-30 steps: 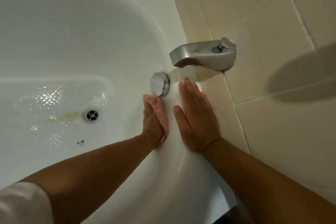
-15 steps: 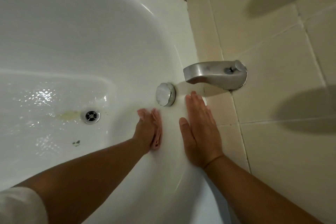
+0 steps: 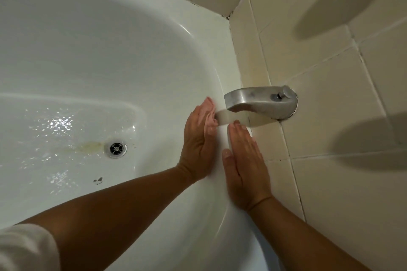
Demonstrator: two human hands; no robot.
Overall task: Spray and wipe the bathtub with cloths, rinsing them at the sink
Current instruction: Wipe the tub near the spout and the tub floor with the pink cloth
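Observation:
The white bathtub (image 3: pixel 88 50) fills the left of the head view. My left hand (image 3: pixel 198 138) presses a pink cloth (image 3: pixel 210 114) flat against the tub's end wall, just left of and below the metal spout (image 3: pixel 259 101). Only the cloth's edge shows past my fingers. The round overflow cap is hidden behind this hand. My right hand (image 3: pixel 244 165) rests flat, fingers straight, on the tub's rim below the spout, close beside the left hand.
A metal drain (image 3: pixel 118 148) sits in the wet tub floor with a yellowish stain (image 3: pixel 90 146) to its left and small dark marks (image 3: pixel 98 180) nearer me. Beige tiled wall (image 3: pixel 330 182) borders the tub on the right and at the back.
My left hand slid the cloth up the end wall, over the round overflow cap, to just under the spout. My right hand stayed flat on the rim. The camera view tilted up.

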